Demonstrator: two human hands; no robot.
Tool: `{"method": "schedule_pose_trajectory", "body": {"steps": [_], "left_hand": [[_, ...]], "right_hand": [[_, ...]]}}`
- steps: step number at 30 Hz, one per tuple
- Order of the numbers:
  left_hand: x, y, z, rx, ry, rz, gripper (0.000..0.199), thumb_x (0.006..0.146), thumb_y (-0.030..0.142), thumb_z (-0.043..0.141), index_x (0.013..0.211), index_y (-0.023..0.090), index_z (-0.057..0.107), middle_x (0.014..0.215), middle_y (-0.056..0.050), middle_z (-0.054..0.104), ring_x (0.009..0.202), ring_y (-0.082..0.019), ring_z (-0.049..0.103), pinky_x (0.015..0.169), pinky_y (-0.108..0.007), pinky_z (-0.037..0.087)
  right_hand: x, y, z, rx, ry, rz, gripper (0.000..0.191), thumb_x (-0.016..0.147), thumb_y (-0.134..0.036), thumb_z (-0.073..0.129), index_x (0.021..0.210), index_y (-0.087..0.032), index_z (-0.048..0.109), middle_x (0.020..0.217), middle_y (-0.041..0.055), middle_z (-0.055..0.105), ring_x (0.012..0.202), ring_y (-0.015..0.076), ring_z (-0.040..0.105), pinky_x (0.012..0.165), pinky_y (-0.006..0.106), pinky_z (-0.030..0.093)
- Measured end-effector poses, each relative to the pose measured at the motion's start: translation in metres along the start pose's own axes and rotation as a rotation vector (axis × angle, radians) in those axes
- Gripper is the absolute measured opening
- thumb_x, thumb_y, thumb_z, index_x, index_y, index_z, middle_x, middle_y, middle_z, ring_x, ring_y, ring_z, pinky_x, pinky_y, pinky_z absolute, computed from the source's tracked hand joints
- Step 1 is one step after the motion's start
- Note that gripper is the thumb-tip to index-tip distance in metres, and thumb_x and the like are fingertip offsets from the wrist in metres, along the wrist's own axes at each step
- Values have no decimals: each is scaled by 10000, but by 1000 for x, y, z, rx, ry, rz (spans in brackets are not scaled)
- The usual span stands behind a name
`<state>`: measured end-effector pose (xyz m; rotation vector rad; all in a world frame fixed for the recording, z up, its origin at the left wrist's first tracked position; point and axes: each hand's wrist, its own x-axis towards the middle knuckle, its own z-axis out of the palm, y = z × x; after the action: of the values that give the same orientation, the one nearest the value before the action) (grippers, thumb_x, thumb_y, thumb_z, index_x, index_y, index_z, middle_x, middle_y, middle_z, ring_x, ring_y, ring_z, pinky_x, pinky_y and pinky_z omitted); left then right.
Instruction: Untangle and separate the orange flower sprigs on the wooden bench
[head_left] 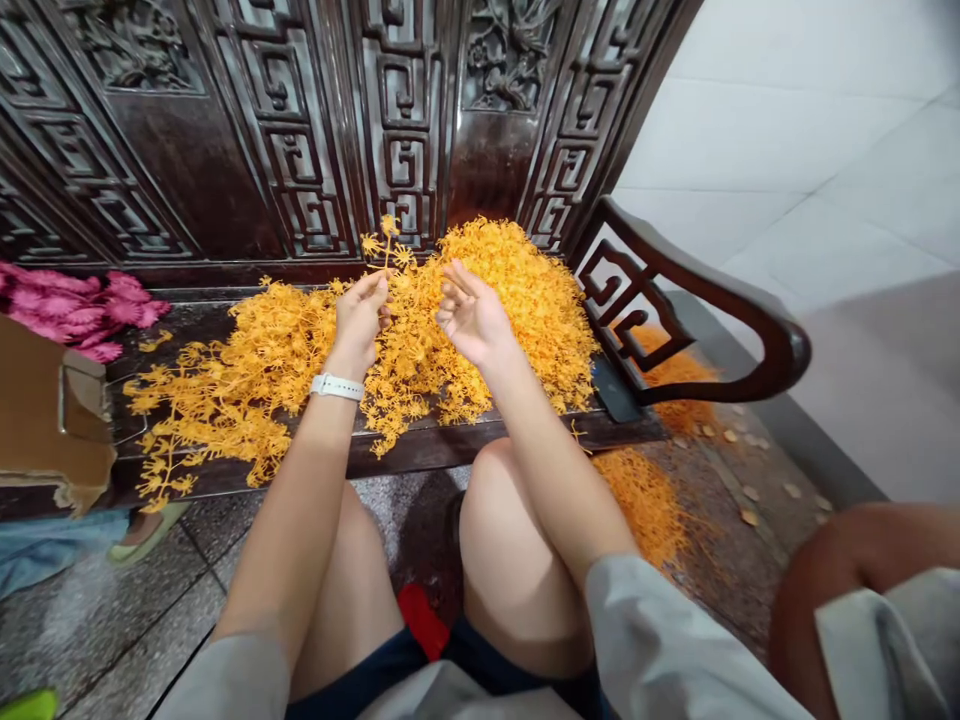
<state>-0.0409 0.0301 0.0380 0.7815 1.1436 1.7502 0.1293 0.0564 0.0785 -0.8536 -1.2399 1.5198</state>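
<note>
My left hand [361,318], with a white band at the wrist, pinches the stem of an orange artificial flower sprig [388,245]. The sprig stands upright above the fingers, its small spiky heads spread out. To the right, my right hand [471,312] is raised with palm up and fingers apart, holding nothing. Behind and below both hands lies a big heap of orange flower pieces [525,300] on a dark wooden bench [420,455]. More branched orange sprigs [217,385] are spread over the bench to the left.
Pink flowers [82,305] and a cardboard box [49,410] sit at the left end. A dark phone [616,388] lies by the carved armrest [697,290]. Orange scraps [645,500] cover the floor at right. Another person's clothing and shoe [146,535] show at lower left.
</note>
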Motion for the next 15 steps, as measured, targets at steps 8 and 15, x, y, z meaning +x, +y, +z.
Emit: {"method": "schedule_pose_trajectory", "body": {"steps": [8,15], "left_hand": [[-15,7,10,-10,-158,-107,98,857,238,786,947,208,813,888,-39,699,610,-85,528,551,-189,421],[-12,-10,3,24,-90,-84,237,657,316,914,736,187,731,798,0,675,739,-114,588,632,-195,474]], "right_hand": [[6,35,12,-489,-16,-261,351,961,-485,695,802,-188,596,758,-12,564,705,118,486,688,275,384],[-12,23,14,-985,-243,-313,295,1049,-332,502,822,-188,623,845,26,663,764,148,526,746,298,352]]}}
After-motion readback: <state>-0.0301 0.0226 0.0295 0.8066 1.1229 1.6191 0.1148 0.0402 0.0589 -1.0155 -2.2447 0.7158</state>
